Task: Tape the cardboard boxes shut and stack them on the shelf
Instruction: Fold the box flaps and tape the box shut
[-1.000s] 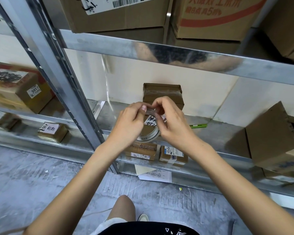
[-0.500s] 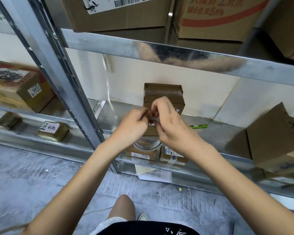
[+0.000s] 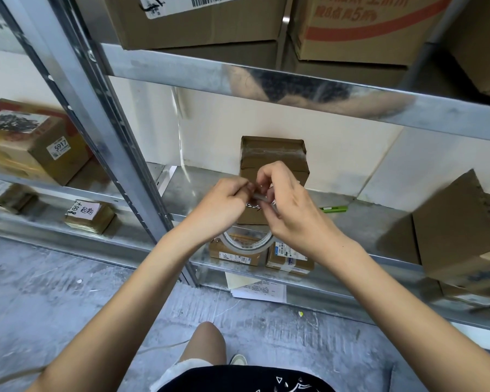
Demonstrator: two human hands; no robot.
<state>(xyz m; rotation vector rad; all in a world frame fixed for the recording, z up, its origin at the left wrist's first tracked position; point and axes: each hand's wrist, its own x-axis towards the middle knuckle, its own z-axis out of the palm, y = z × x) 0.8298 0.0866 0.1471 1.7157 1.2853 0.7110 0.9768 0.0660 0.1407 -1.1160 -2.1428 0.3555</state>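
Taping step, picking for the tape end | shelf (image 3: 379,222) mid-frame, taped cardboard box (image 3: 273,154) centre | left hand (image 3: 224,205), right hand (image 3: 292,210) both pinching tape roll (image 3: 248,244) | next: likely peel the end free.

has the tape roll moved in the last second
Yes. The tape roll has dropped: it hung level with the shelf edge before and now hangs lower, against the small boxes beneath, both hands pinching its top.
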